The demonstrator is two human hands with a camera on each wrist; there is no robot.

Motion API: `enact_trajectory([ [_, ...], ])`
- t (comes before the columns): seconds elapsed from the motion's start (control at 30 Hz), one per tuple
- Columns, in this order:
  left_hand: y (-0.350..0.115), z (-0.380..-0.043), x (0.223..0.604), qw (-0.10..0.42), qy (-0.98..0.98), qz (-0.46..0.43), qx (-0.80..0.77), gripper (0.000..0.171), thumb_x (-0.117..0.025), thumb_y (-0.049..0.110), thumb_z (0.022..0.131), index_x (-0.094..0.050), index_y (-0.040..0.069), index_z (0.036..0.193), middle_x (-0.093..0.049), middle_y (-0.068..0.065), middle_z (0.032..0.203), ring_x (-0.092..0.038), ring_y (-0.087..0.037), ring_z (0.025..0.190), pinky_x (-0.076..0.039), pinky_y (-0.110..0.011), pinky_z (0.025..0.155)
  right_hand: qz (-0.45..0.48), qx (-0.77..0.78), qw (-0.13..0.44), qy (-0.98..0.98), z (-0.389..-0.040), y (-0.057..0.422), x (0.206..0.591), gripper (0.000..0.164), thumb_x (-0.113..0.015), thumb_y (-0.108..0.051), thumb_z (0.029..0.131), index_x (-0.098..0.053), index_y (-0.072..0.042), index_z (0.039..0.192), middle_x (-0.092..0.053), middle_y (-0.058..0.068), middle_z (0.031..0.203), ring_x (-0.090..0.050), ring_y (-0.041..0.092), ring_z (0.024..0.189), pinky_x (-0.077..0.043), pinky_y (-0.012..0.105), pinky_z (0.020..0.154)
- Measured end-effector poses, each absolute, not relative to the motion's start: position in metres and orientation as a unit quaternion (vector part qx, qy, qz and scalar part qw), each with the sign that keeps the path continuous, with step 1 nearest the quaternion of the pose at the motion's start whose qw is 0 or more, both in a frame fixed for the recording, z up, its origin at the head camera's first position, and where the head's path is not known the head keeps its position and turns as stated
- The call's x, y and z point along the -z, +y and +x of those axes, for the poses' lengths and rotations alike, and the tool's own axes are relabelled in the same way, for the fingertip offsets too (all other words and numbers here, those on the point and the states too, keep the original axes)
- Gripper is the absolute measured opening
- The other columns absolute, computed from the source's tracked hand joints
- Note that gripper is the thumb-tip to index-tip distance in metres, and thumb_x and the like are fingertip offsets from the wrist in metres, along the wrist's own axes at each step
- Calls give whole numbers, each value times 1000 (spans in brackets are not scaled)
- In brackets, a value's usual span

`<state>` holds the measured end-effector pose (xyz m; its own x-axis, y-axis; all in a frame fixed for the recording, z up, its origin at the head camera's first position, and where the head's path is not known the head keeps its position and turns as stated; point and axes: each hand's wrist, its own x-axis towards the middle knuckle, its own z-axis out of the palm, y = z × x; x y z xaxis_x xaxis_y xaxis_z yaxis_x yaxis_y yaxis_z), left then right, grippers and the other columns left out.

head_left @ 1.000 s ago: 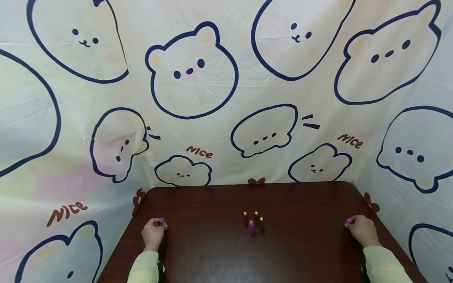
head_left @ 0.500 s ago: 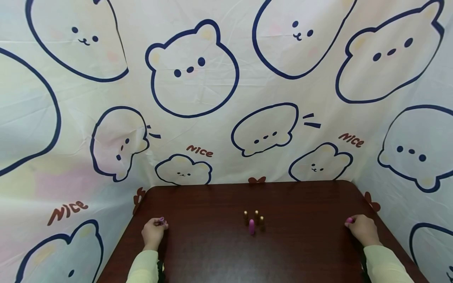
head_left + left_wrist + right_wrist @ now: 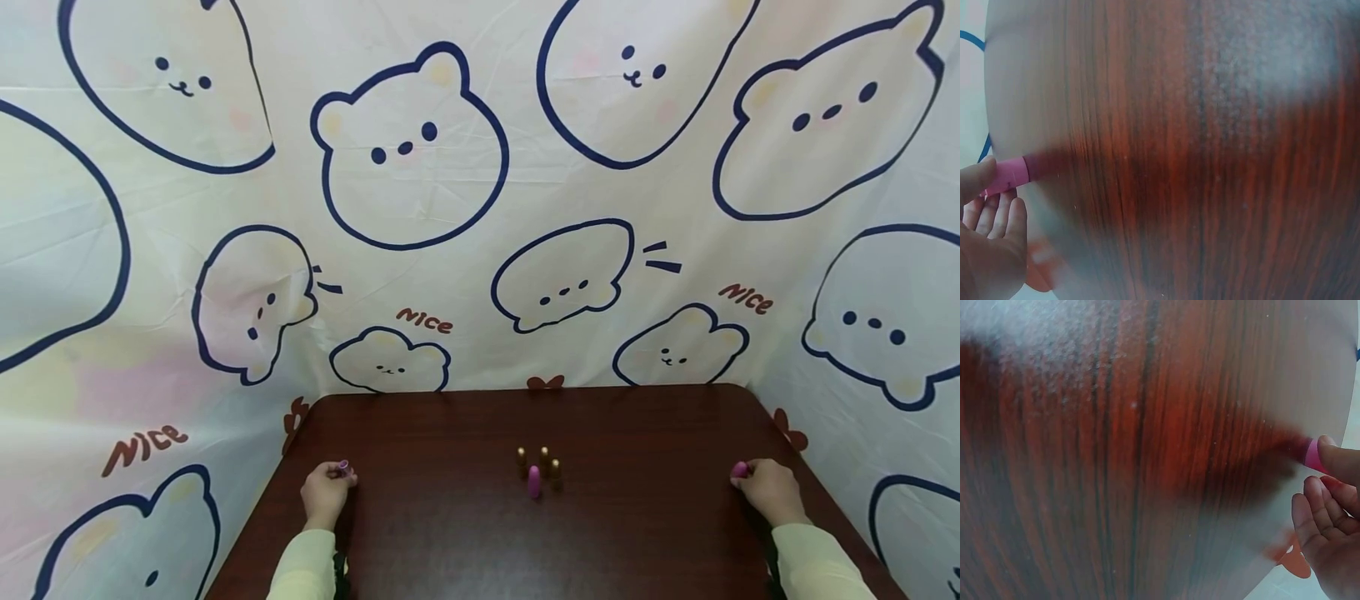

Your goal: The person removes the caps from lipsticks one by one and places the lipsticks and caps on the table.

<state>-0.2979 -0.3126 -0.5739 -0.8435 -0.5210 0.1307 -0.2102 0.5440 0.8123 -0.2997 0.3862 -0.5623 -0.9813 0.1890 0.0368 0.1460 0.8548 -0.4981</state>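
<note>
Now, left hand (image 3: 327,497): pinching a pink tube (image 3: 344,468), lower left of the head view.
Right hand (image 3: 770,490): pinching a pink piece (image 3: 740,470), partly covering it, lower right.
Pink cylinder (image 3: 534,482): standing upright, lower centre, just in front of three gold-topped tubes (image 3: 556,472).
Dark table (image 3: 450,542): spreading across the lower frame.

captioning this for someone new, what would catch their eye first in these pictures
Probably the bear faces outlined in dark blue on the pale cloth behind and beside the brown table. Next, mid-table, an upright pink tube with three gold-topped tubes just behind it. Then the left hand, near the table's left edge, pinching one small pink piece, and the right hand, near its right edge, pinching another.
</note>
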Motion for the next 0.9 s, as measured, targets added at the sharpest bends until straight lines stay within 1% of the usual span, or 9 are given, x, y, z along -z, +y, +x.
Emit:
enact_trajectory([
  [0.2, -313, -298, 572, 174, -859, 213, 433, 26, -73, 0, 80, -61, -12, 101, -64, -29, 95, -59, -42, 90, -46, -55, 78, -94, -253, 43, -962, -299, 389, 562, 38, -76, -15, 81, -63, 17, 98, -63, 33, 94, -58, 48, 84, -45, 59, 74],
  [0.37, -312, -298, 572, 170, -857, 215, 436, 26, -73, 0, 81, -62, -12, 101, -64, -28, 94, -59, -41, 89, -46, -54, 77, -92, -259, 49, -960, -297, 387, 549, 46, -78, -22, 81, -61, 18, 97, -63, 32, 91, -58, 41, 78, -46, 55, 69],
  [0.43, -313, -298, 572, 170, -857, 216, 436, 25, -73, 0, 81, -62, -12, 101, -64, -28, 93, -59, -41, 88, -46, -53, 76, -88, -259, 60, -960, -296, 384, 543, 48, -77, -21, 82, -60, 19, 101, -62, 33, 92, -59, 42, 79, -47, 55, 69],
  [0.5, -313, -299, 572, 169, -857, 217, 435, 25, -73, 0, 81, -62, -11, 100, -64, -27, 93, -60, -40, 88, -47, -52, 75, -88, -262, 68, -959, -297, 381, 539, 49, -75, -19, 84, -58, 21, 107, -61, 36, 97, -59, 46, 84, -47, 57, 71],
  [0.57, -313, -299, 572, 168, -858, 218, 434, 24, -73, 0, 81, -62, -11, 100, -65, -27, 92, -60, -40, 88, -47, -52, 75, -91, -263, 72, -958, -299, 378, 535, 56, -74, -19, 85, -53, 23, 114, -59, 39, 104, -57, 51, 94, -47, 60, 75],
  [0.63, -313, -299, 572, 168, -859, 217, 433, 24, -73, 0, 81, -63, -11, 100, -65, -27, 93, -60, -40, 88, -47, -52, 75, -86, -263, 77, -958, -300, 374, 530, 61, -74, -21, 85, -50, 24, 118, -60, 38, 104, -56, 53, 97, -46, 62, 77],
  [0.67, -314, -299, 572, 169, -859, 216, 432, 24, -73, 0, 81, -63, -11, 100, -65, -27, 93, -60, -40, 88, -47, -52, 75, -83, -266, 80, -957, -301, 371, 528, 63, -75, -22, 85, -49, 24, 120, -60, 38, 104, -57, 52, 96, -47, 61, 77],
  [0.77, -314, -299, 572, 172, -860, 213, 430, 25, -73, 0, 81, -63, -11, 100, -64, -28, 93, -60, -41, 88, -47, -53, 75, -63, -277, 85, -955, -302, 359, 521, 67, -76, -24, 85, -47, 22, 124, -63, 33, 94, -64, 43, 83, -51, 54, 69],
  [0.9, -313, -299, 572, 169, -860, 213, 432, 25, -73, 0, 81, -62, -12, 100, -64, -28, 93, -60, -41, 88, -47, -53, 76, -37, -281, 94, -954, -304, 336, 511, 66, -76, -25, 85, -49, 19, 126, -60, 33, 102, -63, 39, 82, -52, 49, 64],
])
